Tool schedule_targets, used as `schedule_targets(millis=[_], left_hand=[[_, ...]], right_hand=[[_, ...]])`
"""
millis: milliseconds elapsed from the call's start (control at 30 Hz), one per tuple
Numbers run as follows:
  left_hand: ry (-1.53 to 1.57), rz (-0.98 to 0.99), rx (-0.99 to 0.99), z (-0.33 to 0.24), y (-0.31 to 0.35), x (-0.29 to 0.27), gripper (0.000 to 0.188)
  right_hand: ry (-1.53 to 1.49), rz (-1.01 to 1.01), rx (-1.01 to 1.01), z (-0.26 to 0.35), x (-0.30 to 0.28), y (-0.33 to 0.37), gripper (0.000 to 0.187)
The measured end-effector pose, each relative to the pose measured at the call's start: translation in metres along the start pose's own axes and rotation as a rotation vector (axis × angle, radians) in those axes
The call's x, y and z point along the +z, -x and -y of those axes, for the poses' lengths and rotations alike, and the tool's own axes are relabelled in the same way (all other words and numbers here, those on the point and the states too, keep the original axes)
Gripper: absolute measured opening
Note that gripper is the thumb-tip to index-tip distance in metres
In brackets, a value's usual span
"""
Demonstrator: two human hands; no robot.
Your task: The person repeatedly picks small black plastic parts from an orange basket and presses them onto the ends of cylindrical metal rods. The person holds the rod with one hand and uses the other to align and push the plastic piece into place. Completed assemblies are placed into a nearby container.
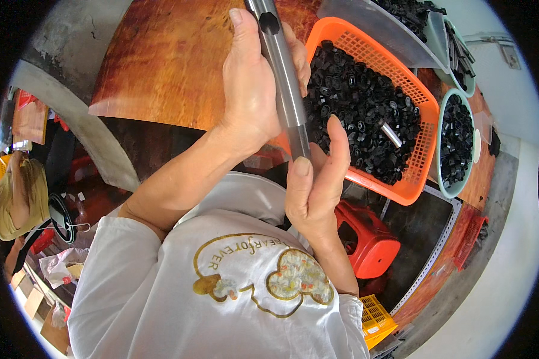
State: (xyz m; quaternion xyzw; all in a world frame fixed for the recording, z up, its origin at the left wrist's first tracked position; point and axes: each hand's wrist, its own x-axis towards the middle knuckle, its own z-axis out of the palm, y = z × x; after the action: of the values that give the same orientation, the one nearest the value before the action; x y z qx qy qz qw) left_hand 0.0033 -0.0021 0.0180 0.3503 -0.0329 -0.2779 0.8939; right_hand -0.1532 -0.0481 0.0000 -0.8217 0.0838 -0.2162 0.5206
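A long grey metal tube [285, 81] slants down in front of me, with a dark hole near its upper end and a darker section at its lower end. My left hand [250, 90] is wrapped around the middle of the tube, thumb along its side and fingers behind it. Lower down, my right hand [315, 194] has the dark end between thumb and fingers, with one finger pointing up. Just right of the tube, an orange basket [426, 105] holds many small black plastic parts [356, 99]. A short shiny metal cylinder [391, 135] lies on top of them.
A pale green basin [442, 164] of black parts stands right of the basket, another basin [470, 84] farther back. The glossy wooden table [161, 66] spans the far left. Below are a red plastic stool [371, 242] and yellow crate [377, 323]. Another person [21, 197] is at far left.
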Motion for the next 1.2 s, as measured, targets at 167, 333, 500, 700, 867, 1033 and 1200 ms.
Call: schedule_targets(millis=[167,333,500,700,867,1033,1200], left_hand=[[0.000,0.035,0.051,0.000,0.002,0.002,0.059],[-0.051,-0.091,-0.002,-0.002,0.002,0.004,0.060],[-0.023,-0.141,-0.010,-0.002,0.003,0.009,0.059],[0.140,-0.141,-0.105,-0.007,0.002,0.014,0.057],[0.248,-0.101,-0.142,-0.011,-0.005,0.011,0.061],[0.062,0.013,-0.047,0.000,-0.002,0.005,0.061],[0.027,-0.039,0.013,0.006,0.000,0.005,0.062]], right_hand=[[-0.162,-0.028,0.124,0.007,0.001,0.000,0.056],[0.019,-0.053,-0.017,0.003,0.005,-0.004,0.056],[0.047,-0.069,-0.044,0.003,0.007,-0.006,0.056],[0.017,-0.039,0.044,0.003,0.000,-0.004,0.056],[0.061,-0.043,-0.025,-0.002,-0.003,-0.003,0.058],[-0.030,-0.089,-0.001,-0.004,0.000,0.000,0.056],[0.030,-0.181,0.001,-0.006,0.003,-0.003,0.058]])
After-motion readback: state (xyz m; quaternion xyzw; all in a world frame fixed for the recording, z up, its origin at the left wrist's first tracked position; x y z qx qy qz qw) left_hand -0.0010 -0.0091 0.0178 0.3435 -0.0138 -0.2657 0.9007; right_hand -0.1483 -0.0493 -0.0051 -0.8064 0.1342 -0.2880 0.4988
